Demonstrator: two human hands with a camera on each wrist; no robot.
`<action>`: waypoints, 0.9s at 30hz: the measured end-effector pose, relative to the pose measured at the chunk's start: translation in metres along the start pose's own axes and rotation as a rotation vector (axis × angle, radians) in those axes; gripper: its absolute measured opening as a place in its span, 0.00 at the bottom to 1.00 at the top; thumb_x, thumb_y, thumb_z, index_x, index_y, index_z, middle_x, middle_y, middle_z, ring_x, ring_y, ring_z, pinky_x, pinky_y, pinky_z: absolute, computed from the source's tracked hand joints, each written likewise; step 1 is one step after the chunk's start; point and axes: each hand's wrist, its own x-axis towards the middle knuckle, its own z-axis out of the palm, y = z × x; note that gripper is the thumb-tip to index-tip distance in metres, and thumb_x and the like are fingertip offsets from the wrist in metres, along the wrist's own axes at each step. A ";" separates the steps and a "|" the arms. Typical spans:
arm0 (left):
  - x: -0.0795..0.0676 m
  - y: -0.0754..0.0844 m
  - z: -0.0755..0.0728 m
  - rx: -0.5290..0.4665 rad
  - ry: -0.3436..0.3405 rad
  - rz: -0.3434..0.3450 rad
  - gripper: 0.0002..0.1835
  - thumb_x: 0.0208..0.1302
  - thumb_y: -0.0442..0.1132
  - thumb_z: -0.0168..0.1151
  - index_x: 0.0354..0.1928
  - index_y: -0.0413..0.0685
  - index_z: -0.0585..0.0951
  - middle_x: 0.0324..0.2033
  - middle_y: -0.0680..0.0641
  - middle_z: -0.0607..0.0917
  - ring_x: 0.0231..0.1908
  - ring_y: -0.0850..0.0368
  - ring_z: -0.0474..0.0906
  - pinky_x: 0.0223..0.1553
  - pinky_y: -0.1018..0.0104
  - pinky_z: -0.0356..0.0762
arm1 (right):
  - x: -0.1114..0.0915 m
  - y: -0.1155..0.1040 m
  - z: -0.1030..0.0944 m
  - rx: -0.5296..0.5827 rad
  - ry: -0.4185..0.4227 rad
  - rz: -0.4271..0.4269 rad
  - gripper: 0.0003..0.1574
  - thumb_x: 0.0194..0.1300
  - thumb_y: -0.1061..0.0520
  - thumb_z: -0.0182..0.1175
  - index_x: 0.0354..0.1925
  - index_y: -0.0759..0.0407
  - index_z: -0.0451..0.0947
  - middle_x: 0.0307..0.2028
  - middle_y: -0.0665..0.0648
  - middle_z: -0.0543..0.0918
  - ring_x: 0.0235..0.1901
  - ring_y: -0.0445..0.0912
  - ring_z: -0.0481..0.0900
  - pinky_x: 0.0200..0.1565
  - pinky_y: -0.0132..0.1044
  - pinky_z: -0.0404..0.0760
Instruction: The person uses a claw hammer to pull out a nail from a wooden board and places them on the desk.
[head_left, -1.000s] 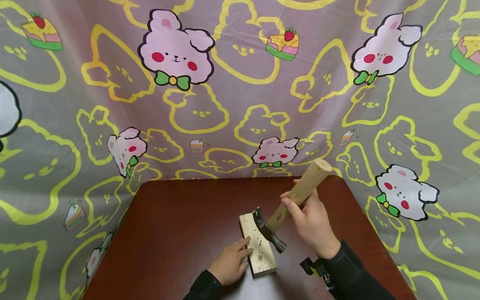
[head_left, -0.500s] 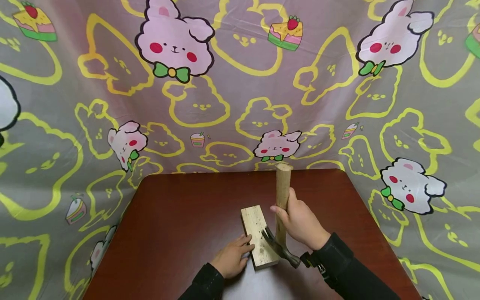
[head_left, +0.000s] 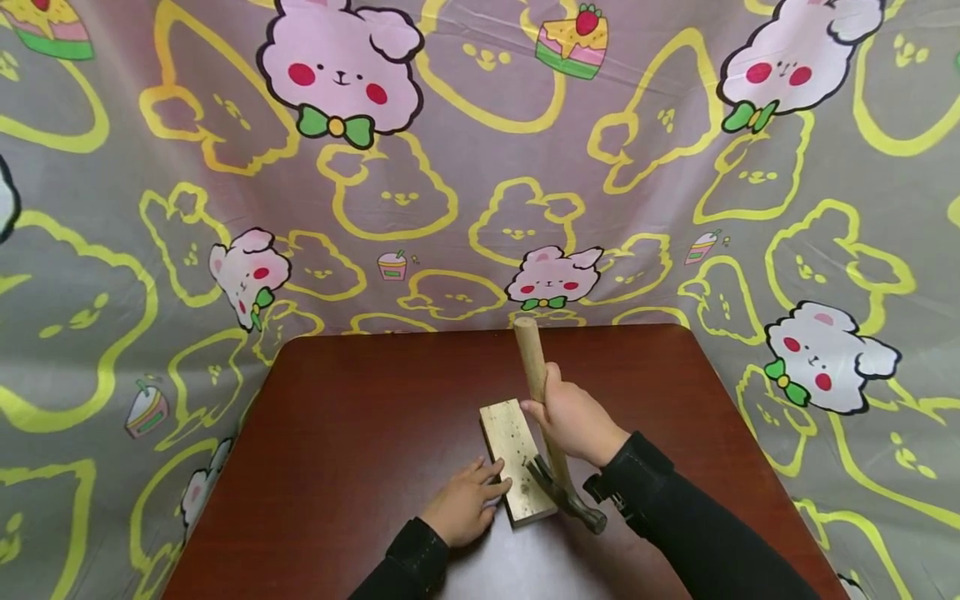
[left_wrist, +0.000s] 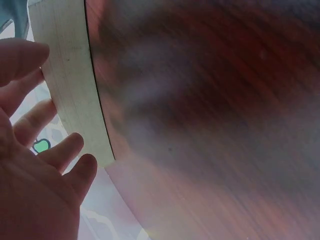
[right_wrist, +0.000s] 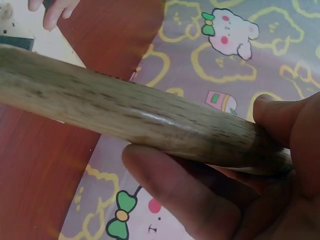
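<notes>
On the table lies a pale wooden block (head_left: 506,425) with small dark holes in its top. My left hand (head_left: 461,504) is at its left long side, fingers stretched out and fingertips at the edge; the left wrist view shows them along the block's side face (left_wrist: 75,90). My right hand (head_left: 577,421) grips the wooden handle (head_left: 530,354) of a claw hammer, thumb and fingers wrapped round it. The handle points up and away. The dark hammer head (head_left: 576,503) hangs low, its claw over the middle of the block and its striking face beyond the right edge.
The reddish-brown table (head_left: 360,433) has rounded far corners. A patterned cloth (head_left: 420,200) with cartoon rabbits hangs around its back and sides. Dark sleeves and a strapped wrist device (head_left: 609,492) are on the arms.
The right hand has swung the handle from leaning right to upright, then slightly left, and the claw has come down over the block's middle. The left hand stays at the block's side.
</notes>
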 end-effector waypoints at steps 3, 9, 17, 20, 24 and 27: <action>-0.001 0.002 0.001 0.004 0.004 0.004 0.25 0.61 0.41 0.64 0.62 0.59 0.74 0.65 0.47 0.65 0.63 0.40 0.60 0.60 0.51 0.61 | 0.007 -0.003 0.004 -0.018 -0.036 -0.011 0.32 0.70 0.50 0.57 0.55 0.70 0.54 0.22 0.53 0.71 0.17 0.40 0.72 0.18 0.34 0.72; 0.004 0.001 0.001 0.007 -0.015 0.003 0.25 0.62 0.42 0.63 0.62 0.58 0.74 0.66 0.46 0.63 0.64 0.41 0.57 0.61 0.54 0.59 | 0.024 -0.007 0.006 -0.053 -0.070 -0.045 0.31 0.71 0.49 0.57 0.54 0.69 0.55 0.20 0.53 0.71 0.14 0.40 0.71 0.16 0.33 0.72; 0.012 -0.001 -0.007 0.047 -0.005 0.018 0.24 0.61 0.42 0.64 0.61 0.57 0.75 0.65 0.45 0.65 0.64 0.42 0.59 0.62 0.56 0.58 | 0.043 -0.013 0.004 -0.037 -0.064 -0.016 0.32 0.71 0.49 0.56 0.56 0.69 0.54 0.22 0.55 0.72 0.16 0.42 0.73 0.17 0.34 0.72; 0.011 0.000 -0.007 0.046 -0.007 0.014 0.24 0.61 0.43 0.64 0.61 0.57 0.75 0.65 0.46 0.65 0.64 0.42 0.59 0.62 0.55 0.59 | 0.046 -0.013 0.006 -0.017 -0.059 0.007 0.33 0.71 0.48 0.56 0.58 0.69 0.53 0.23 0.55 0.72 0.17 0.42 0.74 0.17 0.34 0.73; 0.008 0.003 -0.006 0.076 -0.008 -0.012 0.24 0.61 0.43 0.64 0.61 0.60 0.75 0.65 0.48 0.66 0.63 0.41 0.61 0.60 0.52 0.61 | 0.044 -0.013 0.008 0.017 -0.041 0.025 0.34 0.71 0.48 0.56 0.59 0.68 0.53 0.24 0.55 0.73 0.18 0.42 0.74 0.18 0.35 0.73; 0.005 0.006 -0.003 0.121 -0.020 -0.054 0.25 0.61 0.45 0.64 0.61 0.65 0.75 0.65 0.51 0.66 0.61 0.38 0.63 0.58 0.48 0.63 | 0.035 -0.011 0.010 0.049 -0.016 0.032 0.33 0.71 0.49 0.56 0.58 0.67 0.54 0.24 0.55 0.73 0.18 0.42 0.74 0.18 0.35 0.74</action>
